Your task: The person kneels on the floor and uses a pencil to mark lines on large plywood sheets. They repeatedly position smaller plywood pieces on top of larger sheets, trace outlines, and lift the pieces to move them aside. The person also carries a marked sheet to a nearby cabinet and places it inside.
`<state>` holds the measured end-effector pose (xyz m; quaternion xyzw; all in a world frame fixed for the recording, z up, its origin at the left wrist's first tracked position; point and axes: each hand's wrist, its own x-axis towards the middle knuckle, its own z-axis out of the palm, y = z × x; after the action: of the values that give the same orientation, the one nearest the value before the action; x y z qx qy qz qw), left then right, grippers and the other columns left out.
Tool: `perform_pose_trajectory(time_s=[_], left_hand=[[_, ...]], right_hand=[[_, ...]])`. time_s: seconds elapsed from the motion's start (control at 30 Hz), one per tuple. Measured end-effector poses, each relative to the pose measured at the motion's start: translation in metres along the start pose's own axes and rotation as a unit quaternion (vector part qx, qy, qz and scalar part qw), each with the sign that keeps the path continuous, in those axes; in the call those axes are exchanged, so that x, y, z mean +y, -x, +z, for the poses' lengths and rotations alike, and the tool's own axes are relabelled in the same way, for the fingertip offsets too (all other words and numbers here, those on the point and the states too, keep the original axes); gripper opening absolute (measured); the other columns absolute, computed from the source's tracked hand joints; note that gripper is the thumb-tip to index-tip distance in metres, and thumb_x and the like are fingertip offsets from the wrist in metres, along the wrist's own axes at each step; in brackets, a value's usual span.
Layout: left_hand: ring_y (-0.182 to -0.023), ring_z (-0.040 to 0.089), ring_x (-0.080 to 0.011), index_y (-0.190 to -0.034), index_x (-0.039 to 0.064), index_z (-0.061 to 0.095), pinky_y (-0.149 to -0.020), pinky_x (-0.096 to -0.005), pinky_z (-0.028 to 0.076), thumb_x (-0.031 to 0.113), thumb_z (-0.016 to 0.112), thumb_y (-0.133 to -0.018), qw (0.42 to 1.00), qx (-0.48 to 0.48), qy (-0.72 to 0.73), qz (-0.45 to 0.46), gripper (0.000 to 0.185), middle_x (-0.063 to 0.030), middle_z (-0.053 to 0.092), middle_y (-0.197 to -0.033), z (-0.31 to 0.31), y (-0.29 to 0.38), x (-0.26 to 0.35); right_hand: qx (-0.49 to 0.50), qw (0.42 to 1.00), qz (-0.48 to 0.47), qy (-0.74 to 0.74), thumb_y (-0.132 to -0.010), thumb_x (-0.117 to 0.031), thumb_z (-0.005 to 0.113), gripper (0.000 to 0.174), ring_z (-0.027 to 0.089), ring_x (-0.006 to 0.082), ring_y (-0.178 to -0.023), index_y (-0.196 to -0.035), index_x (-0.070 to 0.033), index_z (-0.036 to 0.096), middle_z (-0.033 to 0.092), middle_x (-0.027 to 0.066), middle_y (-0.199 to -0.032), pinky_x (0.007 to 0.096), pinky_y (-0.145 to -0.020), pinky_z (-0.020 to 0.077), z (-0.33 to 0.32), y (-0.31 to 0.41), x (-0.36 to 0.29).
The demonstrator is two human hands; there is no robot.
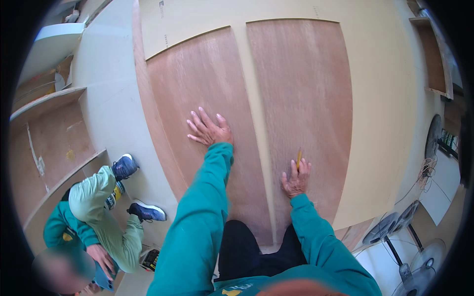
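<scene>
Two long reddish-brown plywood panels lie before me, the left plywood panel [200,81] and the right plywood panel [303,81], on a larger pale yellow sheet [377,111]. A narrow pale strip shows between them. My left hand [211,129] rests palm down on the left panel, fingers spread, holding nothing. On the lower part of the right panel is my right hand [297,178], with a yellow pencil [299,157] held between its fingers, tip pointing away from me.
At lower left a person [100,211] sits holding a phone [104,276], beside a can [115,195] and a power tool [150,259]. Wooden cabinet frames [55,144] line the left. Pedestal fans [422,270] and loose cables [426,172] stand at right.
</scene>
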<state>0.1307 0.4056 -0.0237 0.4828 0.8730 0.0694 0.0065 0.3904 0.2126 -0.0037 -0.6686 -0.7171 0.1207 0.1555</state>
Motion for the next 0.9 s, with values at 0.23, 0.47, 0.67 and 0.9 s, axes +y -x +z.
perform_pose_trajectory(time_s=[0.23,0.47,0.67,0.9], left_hand=[[-0.146,0.017,-0.0408,-0.149,0.007,0.035,-0.117,-0.0588,0.011,0.036,0.056,-0.088,0.982,-0.043,0.026,0.181,0.071,-0.018,0.026,-0.157,-0.04,0.147,-0.045],[-0.148,0.009,-0.0416,-0.152,0.008,0.029,-0.116,-0.0636,0.005,0.045,0.059,-0.083,0.978,-0.117,0.034,0.17,0.084,-0.0171,0.019,-0.159,-0.04,0.33,-0.094],[-0.148,0.009,-0.0398,-0.152,0.008,0.027,-0.116,-0.0634,0.004,0.045,0.058,-0.085,0.976,-0.039,0.104,0.188,0.082,-0.0163,0.018,-0.16,-0.034,0.321,-0.092],[-0.149,0.004,-0.0399,-0.152,0.007,0.027,-0.116,-0.0637,0.003,0.046,0.053,-0.089,0.976,-0.042,0.121,0.174,0.079,-0.0179,0.016,-0.16,-0.035,0.323,-0.092]], right_hand=[[0.056,0.998,-0.005,-0.021,-0.081,-0.028,0.067,0.063,0.038,0.039,-0.134,-0.138,-0.007,0.047,0.043,0.0206,-0.135,0.0586,-0.113,0.0296,0.001,-0.003,-0.001],[0.083,0.996,-0.006,-0.013,-0.086,-0.028,0.063,0.061,0.036,0.0427,-0.135,-0.14,-0.006,0.046,0.04,0.0246,-0.143,0.0546,-0.115,0.0272,0.009,-0.002,0.005],[0.1,0.995,-0.021,0.011,-0.088,-0.028,0.062,0.059,0.038,0.0378,-0.134,-0.14,-0.008,0.046,0.044,0.024,-0.138,0.0519,-0.115,0.0261,0.009,-0.004,0.006],[0.109,0.991,-0.049,-0.059,-0.094,-0.022,0.056,0.051,0.042,0.0404,-0.129,-0.141,-0.007,0.045,0.047,0.0225,-0.136,0.0482,-0.112,0.0308,0.011,-0.001,0.01]])
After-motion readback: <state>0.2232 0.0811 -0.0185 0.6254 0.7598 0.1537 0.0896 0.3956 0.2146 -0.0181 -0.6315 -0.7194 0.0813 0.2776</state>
